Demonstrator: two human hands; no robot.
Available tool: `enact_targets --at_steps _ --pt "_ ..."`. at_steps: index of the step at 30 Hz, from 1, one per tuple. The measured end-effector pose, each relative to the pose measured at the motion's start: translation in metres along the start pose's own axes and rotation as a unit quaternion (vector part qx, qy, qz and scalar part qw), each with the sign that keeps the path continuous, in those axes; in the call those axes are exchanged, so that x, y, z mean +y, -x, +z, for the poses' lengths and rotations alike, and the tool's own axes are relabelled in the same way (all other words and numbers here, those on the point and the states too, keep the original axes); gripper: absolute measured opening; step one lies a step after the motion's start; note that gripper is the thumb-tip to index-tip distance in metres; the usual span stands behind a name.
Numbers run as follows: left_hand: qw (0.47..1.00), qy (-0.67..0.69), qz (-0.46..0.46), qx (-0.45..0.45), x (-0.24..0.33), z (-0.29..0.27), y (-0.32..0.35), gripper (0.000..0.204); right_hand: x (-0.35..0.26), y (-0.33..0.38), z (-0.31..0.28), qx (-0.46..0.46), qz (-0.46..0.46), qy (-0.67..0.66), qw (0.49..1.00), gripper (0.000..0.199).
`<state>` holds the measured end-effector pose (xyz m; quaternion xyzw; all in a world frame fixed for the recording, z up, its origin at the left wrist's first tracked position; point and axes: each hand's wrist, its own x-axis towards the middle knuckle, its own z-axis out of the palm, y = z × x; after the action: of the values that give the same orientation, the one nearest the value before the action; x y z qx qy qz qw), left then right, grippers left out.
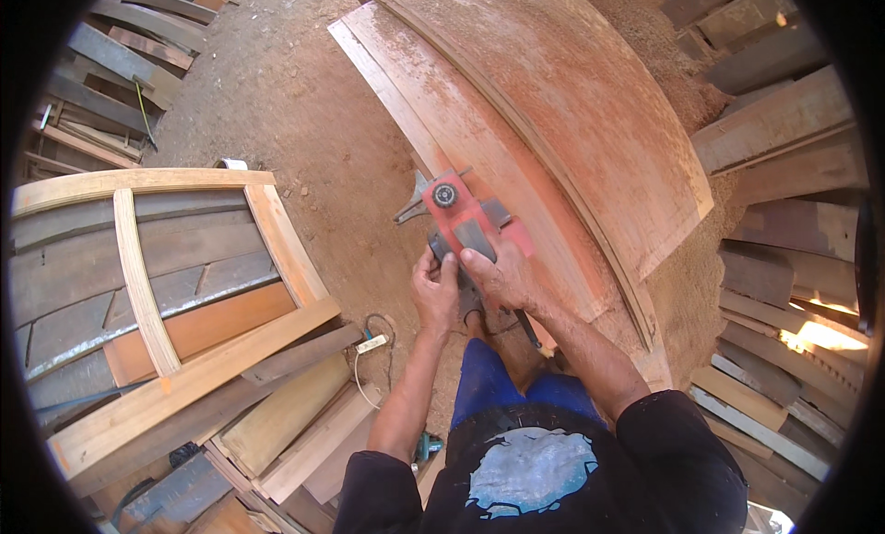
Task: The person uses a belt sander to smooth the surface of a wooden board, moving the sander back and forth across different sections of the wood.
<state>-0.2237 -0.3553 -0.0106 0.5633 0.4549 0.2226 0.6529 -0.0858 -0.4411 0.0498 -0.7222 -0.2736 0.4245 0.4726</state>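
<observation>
A red electric hand planer [457,202] with a dark round knob is in front of me, at the near left edge of a long reddish board [479,170]. My right hand [498,274] grips its rear part, thumb over the grey and black body. On the planer's left side, my left hand [435,285] holds a dark part with the thumb and fingers drawn together. The planer's underside is hidden, so I cannot tell whether it touches the board. Beside the board lies a narrow wooden strip [544,151].
A wide dusty panel [608,119] extends to the far right. On the left lies a pale wooden frame [135,267] over planks. A white power strip [371,344] and its cable rest near my left forearm. Stacked boards [793,183] line the right; sawdust covers the ground [304,100].
</observation>
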Motion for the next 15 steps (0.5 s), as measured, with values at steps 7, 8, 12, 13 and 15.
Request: enact_targets --at_steps 7,8,12,13,15 --pt "0.995 0.05 0.089 0.004 0.036 -0.018 -0.115 0.039 -0.04 -0.115 0.012 0.01 -0.013 0.022 1.0 0.067" --pt "0.995 0.029 0.09 -0.009 0.042 -0.019 -0.132 0.042 -0.042 -0.133 0.011 0.017 -0.013 0.025 0.999 0.067" --pt "0.996 0.003 0.081 0.046 0.055 -0.049 -0.219 0.047 -0.104 -0.199 0.024 0.017 -0.06 0.018 0.998 0.063" --pt "0.993 0.021 0.095 0.071 0.059 -0.06 -0.244 0.049 -0.127 -0.212 0.028 -0.023 -0.034 0.002 0.999 0.063" --pt "0.995 0.036 0.087 0.039 0.079 -0.06 -0.282 0.051 -0.14 -0.249 0.026 -0.002 0.001 0.03 1.0 0.062"
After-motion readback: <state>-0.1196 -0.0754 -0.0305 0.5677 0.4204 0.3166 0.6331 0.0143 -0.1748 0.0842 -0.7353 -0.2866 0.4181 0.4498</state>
